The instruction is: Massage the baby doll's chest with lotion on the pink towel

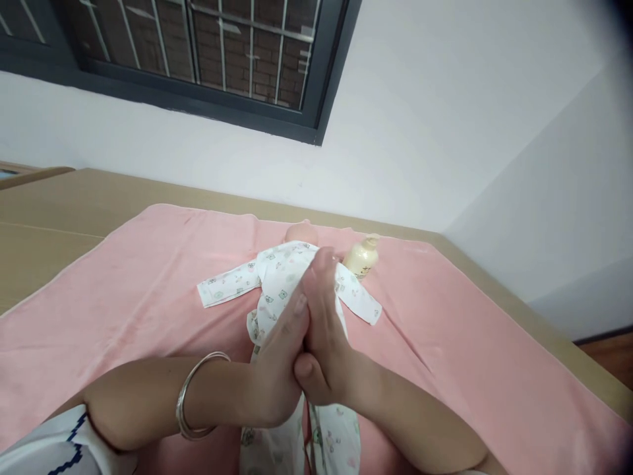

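Palm to palm, my left hand (281, 359) and my right hand (329, 336) press together above a baby doll (279, 280). The fingers of both are stretched out and point away from me; the right thumb crosses toward the left palm. No object shows between them. Dressed in white printed clothes, the doll lies with its sleeves spread, its middle partly hidden behind my hands. Only the top of its head shows. A cream-coloured pump bottle (362, 257) stands beside the doll's right-hand sleeve in the picture, apart from my hands.
A pink blanket (163, 264) covers much of the wooden table (59, 204) and has some creases. Behind it rises a white wall (395, 119) with a dark-framed, barred window (316, 99). A silver bangle (182, 402) circles my left wrist.
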The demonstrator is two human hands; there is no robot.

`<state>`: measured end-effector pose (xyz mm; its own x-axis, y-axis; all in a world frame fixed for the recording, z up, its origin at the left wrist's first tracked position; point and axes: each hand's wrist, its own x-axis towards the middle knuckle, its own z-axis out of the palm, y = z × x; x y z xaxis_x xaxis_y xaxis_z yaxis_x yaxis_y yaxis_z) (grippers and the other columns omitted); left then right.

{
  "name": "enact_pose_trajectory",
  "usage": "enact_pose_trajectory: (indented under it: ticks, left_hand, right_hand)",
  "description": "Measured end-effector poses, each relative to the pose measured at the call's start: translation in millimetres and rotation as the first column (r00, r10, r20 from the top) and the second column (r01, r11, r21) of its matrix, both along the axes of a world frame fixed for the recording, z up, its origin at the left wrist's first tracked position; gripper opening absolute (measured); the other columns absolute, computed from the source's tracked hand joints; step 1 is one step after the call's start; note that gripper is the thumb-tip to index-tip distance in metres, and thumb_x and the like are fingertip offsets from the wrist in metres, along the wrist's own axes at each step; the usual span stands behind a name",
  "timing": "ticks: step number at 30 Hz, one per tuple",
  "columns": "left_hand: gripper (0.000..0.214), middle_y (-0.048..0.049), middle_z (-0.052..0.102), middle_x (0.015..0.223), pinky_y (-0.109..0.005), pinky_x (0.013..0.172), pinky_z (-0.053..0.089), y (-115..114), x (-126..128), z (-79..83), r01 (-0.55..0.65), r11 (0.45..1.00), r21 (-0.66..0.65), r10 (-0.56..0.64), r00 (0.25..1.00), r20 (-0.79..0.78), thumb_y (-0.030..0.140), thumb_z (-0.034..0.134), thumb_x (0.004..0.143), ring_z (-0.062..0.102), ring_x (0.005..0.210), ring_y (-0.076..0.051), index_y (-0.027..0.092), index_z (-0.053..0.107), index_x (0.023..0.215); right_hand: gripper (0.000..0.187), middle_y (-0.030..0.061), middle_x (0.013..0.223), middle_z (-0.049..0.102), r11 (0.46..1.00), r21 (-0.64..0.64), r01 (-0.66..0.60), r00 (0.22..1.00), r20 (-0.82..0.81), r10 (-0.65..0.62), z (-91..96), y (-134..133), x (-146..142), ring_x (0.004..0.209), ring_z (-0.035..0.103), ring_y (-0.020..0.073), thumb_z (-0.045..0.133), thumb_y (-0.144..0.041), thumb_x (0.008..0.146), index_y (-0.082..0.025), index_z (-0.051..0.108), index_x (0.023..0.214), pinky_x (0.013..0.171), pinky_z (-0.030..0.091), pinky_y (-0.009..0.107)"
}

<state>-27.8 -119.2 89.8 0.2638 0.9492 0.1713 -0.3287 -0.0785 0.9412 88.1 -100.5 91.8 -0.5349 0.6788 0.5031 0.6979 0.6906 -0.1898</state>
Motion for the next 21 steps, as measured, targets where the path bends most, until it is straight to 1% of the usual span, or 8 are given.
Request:
enact_pose_trajectory:
  ticks: [3, 6, 9, 13, 15, 17, 19, 21]
  left_hand:
    - [0.063, -0.0029, 0.045, 0.156, -0.045, 0.128, 0.025, 8, 4, 7.8, -0.017, 0.999, -0.038, 0.025, 0.972, 0.234, 0.060, 0.033, 0.100, 0.022, 0.155, -0.027, 0.029, 0.037, 0.154]
    - [0.056, -0.0022, 0.050, 0.153, -0.045, 0.126, 0.029, 20, 5, 19.4, -0.032, 0.994, -0.105, 0.065, 0.944, 0.324, 0.056, 0.032, 0.101, 0.029, 0.153, -0.026, 0.030, 0.043, 0.150]
    - [0.051, -0.0067, 0.060, 0.142, -0.049, 0.118, 0.041, 44, -1, 32.4, -0.051, 0.962, -0.267, 0.145, 0.927, 0.345, 0.050, 0.029, 0.103, 0.048, 0.141, -0.028, 0.026, 0.050, 0.144]
    - [0.051, -0.0174, 0.066, 0.131, -0.052, 0.106, 0.052, 85, -13, 38.3, -0.022, 0.887, -0.461, 0.178, 0.938, 0.299, 0.046, 0.028, 0.103, 0.064, 0.124, -0.031, 0.015, 0.057, 0.131]
    - [0.049, -0.0192, 0.066, 0.130, -0.048, 0.104, 0.053, 103, -18, 34.2, -0.056, 0.899, -0.435, 0.202, 0.933, 0.297, 0.045, 0.030, 0.102, 0.066, 0.121, -0.029, 0.013, 0.058, 0.126]
    - [0.045, -0.0191, 0.066, 0.131, -0.044, 0.105, 0.052, 121, -22, 26.5, -0.115, 0.918, -0.378, 0.238, 0.925, 0.295, 0.043, 0.033, 0.102, 0.067, 0.120, -0.027, 0.013, 0.059, 0.122]
    - [0.040, -0.0189, 0.065, 0.132, -0.041, 0.107, 0.050, 137, -22, 15.4, -0.176, 0.920, -0.351, 0.275, 0.926, 0.257, 0.040, 0.036, 0.100, 0.066, 0.121, -0.026, 0.013, 0.059, 0.119]
    - [0.036, -0.0186, 0.065, 0.133, -0.039, 0.110, 0.047, 154, -19, 0.5, -0.248, 0.914, -0.320, 0.315, 0.933, 0.175, 0.036, 0.039, 0.097, 0.064, 0.124, -0.025, 0.012, 0.059, 0.116]
  right_hand:
    - [0.085, 0.0079, 0.167, -0.023, 0.960, 0.161, -0.228, 0.964, -0.100, 0.245, -9.1, 24, -1, 0.153, -0.015, 0.0375, 0.029, -0.053, 0.101, -0.020, -0.028, 0.156, 0.121, 0.004, 0.070]
    - [0.075, 0.0036, 0.168, -0.023, 0.935, 0.199, -0.293, 0.949, -0.064, 0.310, -15.2, 42, 1, 0.154, -0.014, 0.0346, 0.025, -0.049, 0.103, -0.025, -0.019, 0.159, 0.123, 0.005, 0.067]
    - [0.070, 0.0078, 0.171, 0.002, 0.965, 0.159, -0.207, 0.977, -0.029, 0.214, -18.1, 51, 3, 0.156, -0.004, 0.0323, 0.032, -0.040, 0.104, -0.027, -0.006, 0.162, 0.123, 0.010, 0.067]
    - [0.058, 0.0171, 0.164, 0.028, 0.983, 0.106, -0.152, 0.984, -0.077, 0.160, -25.9, 48, -4, 0.156, 0.009, 0.0302, 0.030, -0.032, 0.105, -0.014, 0.021, 0.159, 0.124, 0.018, 0.064]
    - [0.059, 0.0206, 0.160, 0.035, 0.976, 0.107, -0.189, 0.973, -0.117, 0.201, -30.7, 46, -8, 0.155, 0.019, 0.0291, 0.036, -0.033, 0.103, -0.007, 0.029, 0.156, 0.123, 0.028, 0.057]
    - [0.057, 0.0218, 0.152, 0.047, 0.969, 0.118, -0.216, 0.962, -0.146, 0.232, -34.2, 45, -9, 0.148, 0.036, 0.0274, 0.043, -0.033, 0.101, -0.006, 0.038, 0.150, 0.117, 0.041, 0.049]
    - [0.045, 0.0173, 0.138, 0.063, 0.968, 0.126, -0.215, 0.961, -0.150, 0.232, -36.0, 48, -7, 0.133, 0.056, 0.0244, 0.046, -0.029, 0.098, -0.011, 0.055, 0.139, 0.108, 0.051, 0.042]
    - [0.034, 0.0115, 0.126, 0.071, 0.980, 0.125, -0.157, 0.976, -0.133, 0.173, -36.8, 55, -3, 0.118, 0.066, 0.0213, 0.045, -0.025, 0.097, -0.017, 0.067, 0.122, 0.105, 0.053, 0.038]
